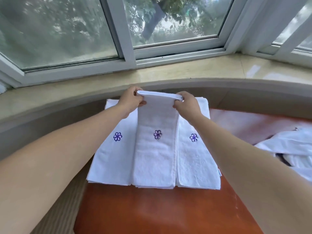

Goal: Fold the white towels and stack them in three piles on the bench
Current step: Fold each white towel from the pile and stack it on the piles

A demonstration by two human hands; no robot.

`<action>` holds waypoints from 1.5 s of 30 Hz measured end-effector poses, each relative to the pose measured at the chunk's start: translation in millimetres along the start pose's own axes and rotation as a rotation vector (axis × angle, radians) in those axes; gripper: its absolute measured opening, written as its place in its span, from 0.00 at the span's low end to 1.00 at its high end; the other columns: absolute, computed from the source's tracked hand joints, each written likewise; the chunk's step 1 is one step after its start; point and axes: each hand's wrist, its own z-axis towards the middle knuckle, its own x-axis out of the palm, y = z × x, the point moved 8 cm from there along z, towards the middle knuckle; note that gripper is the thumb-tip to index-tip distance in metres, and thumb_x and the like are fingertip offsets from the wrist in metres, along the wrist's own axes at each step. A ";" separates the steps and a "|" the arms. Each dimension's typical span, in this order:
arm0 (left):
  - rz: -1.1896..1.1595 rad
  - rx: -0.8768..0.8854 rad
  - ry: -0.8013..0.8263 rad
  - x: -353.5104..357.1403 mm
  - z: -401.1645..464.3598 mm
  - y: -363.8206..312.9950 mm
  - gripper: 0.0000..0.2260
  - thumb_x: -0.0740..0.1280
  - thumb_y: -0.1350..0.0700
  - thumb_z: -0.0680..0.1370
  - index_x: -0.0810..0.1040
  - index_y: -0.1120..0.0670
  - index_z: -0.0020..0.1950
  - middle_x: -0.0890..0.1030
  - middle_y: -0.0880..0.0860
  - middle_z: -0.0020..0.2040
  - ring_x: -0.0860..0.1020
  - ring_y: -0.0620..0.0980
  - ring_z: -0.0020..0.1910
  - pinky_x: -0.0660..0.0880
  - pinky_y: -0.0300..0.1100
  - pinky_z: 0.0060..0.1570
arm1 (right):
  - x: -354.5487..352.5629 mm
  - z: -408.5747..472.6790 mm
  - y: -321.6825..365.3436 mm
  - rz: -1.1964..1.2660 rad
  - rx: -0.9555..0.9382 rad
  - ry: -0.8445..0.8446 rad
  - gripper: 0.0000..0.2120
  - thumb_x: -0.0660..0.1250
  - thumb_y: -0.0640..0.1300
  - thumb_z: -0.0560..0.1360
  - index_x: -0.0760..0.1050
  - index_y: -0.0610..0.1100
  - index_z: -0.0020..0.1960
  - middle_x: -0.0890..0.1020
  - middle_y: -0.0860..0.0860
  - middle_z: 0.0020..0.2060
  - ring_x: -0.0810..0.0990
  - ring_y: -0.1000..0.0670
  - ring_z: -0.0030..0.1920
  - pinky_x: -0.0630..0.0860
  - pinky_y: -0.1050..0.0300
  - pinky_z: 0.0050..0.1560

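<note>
Three piles of folded white towels lie side by side on the orange bench point(152, 211), each top towel bearing a purple flower mark. The left pile point(113, 159) and the right pile point(196, 162) lie flat. On the middle pile lies a long folded towel point(156, 149) whose far end is lifted. My left hand point(130, 100) grips its far left corner and my right hand point(186, 105) grips its far right corner, thumbs on top.
Several unfolded white towels point(290, 149) lie heaped on the bench at the right. A beige stone sill point(168, 73) curves behind the bench under the white-framed windows point(128, 36). A ribbed beige surface point(59, 217) runs along the bench's left side.
</note>
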 end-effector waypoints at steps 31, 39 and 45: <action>1.179 0.387 0.368 65.5 -12.9 135.7 0.28 0.60 0.47 0.83 0.56 0.42 0.83 0.45 0.50 0.84 0.43 0.54 0.83 0.45 0.51 0.79 | 128.9 -32.3 -105.3 -0.654 -0.222 0.350 0.30 0.59 0.50 0.83 0.55 0.51 0.83 0.50 0.48 0.83 0.48 0.44 0.83 0.49 0.48 0.81; 1.327 0.302 0.481 56.4 -113.6 180.5 0.31 0.58 0.41 0.83 0.48 0.41 0.83 0.39 0.48 0.84 0.37 0.52 0.82 0.41 0.56 0.80 | 125.0 -130.4 -132.2 -0.749 -0.182 0.486 0.36 0.61 0.60 0.81 0.49 0.53 0.83 0.44 0.51 0.83 0.43 0.46 0.83 0.46 0.47 0.82; 1.215 0.215 0.424 48.2 -182.3 211.0 0.29 0.57 0.44 0.84 0.50 0.42 0.83 0.39 0.47 0.83 0.40 0.53 0.82 0.42 0.52 0.80 | 119.6 -202.8 -148.7 -0.746 -0.214 0.483 0.36 0.63 0.56 0.81 0.52 0.51 0.83 0.47 0.49 0.83 0.47 0.44 0.82 0.49 0.47 0.81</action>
